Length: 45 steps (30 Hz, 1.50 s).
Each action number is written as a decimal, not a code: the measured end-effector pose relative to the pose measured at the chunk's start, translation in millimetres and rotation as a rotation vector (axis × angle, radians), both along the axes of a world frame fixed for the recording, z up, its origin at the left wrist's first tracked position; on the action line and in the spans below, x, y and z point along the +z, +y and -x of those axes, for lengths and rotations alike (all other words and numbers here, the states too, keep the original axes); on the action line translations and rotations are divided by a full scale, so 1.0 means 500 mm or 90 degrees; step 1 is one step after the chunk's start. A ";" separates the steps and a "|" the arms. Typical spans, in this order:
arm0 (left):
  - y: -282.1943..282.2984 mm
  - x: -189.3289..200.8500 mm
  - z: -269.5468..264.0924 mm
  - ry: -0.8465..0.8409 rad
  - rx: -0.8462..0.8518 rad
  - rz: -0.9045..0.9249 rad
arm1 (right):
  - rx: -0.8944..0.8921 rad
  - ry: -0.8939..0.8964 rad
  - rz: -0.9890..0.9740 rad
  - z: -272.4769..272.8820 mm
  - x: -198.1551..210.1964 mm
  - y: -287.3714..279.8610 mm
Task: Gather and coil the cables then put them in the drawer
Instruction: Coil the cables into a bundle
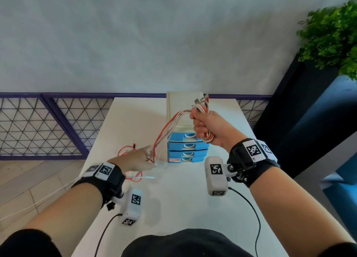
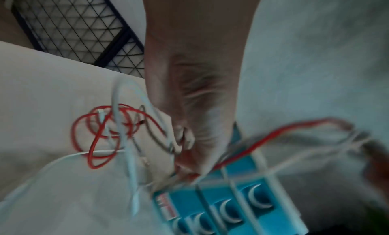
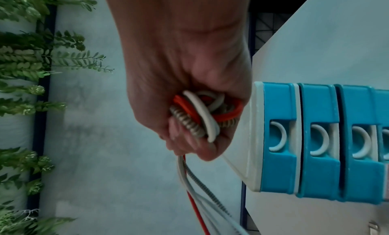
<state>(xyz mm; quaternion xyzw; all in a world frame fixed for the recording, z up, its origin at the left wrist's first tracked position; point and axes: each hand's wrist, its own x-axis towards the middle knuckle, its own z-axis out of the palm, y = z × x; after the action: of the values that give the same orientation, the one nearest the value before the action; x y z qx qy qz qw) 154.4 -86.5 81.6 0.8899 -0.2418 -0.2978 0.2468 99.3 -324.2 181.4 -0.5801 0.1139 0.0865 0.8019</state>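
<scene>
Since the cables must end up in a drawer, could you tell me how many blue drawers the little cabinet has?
4, stacked on the table: top drawer, second drawer, third drawer, bottom drawer. All look closed; the right hand overlaps the top one's corner.

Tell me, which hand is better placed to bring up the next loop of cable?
Probably the left hand: it pinches the loose strands low near the table, while the right hand is full, gripping the coiled bundle.
</scene>
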 end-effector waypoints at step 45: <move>-0.172 0.152 0.088 0.016 -0.078 0.152 | -0.132 0.003 -0.005 -0.047 -0.043 0.023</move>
<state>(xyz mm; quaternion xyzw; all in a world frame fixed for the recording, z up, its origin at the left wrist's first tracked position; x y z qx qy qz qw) 110.2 -172.4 157.7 0.8339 -0.3263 -0.2930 0.3351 122.6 -312.6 159.9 -0.5618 0.1746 0.0050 0.8086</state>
